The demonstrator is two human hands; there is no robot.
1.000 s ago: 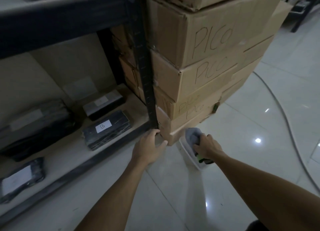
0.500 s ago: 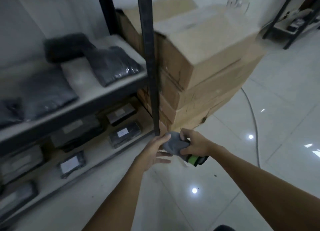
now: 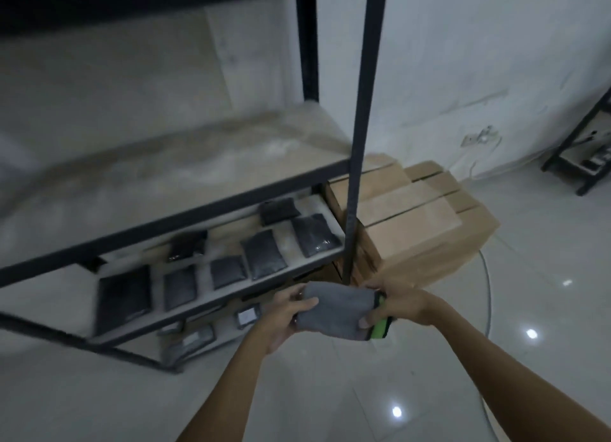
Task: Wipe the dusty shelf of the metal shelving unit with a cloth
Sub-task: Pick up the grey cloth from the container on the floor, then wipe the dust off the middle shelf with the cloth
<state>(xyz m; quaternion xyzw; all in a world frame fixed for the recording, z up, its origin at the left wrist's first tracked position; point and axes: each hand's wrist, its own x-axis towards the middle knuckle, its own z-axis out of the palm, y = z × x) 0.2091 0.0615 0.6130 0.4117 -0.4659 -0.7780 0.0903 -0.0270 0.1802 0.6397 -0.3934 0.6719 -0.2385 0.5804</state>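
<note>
A black metal shelving unit [image 3: 358,117] stands on a pale, glossy tiled floor [image 3: 330,392] against a white wall [image 3: 446,61]. Up and to the left of both hands, its dusty shelf [image 3: 185,173] is bare and streaked with grey dust. The board beneath it carries dark flat packets [image 3: 264,254], just left of and above the fingers. Stacked cardboard boxes [image 3: 420,223] sit beside the unit's front post, above the right hand, and a cable [image 3: 487,292] curves over the floor further right.

The left hand [image 3: 284,316] grips the left edge of a folded grey cloth [image 3: 337,311], thumb on top, fingers curled beneath. The right hand [image 3: 400,304] pinches the right edge, where a green strip shows under the fingertips [image 3: 365,322]. The cloth is stretched between both hands, below the shelf and clear of it.
</note>
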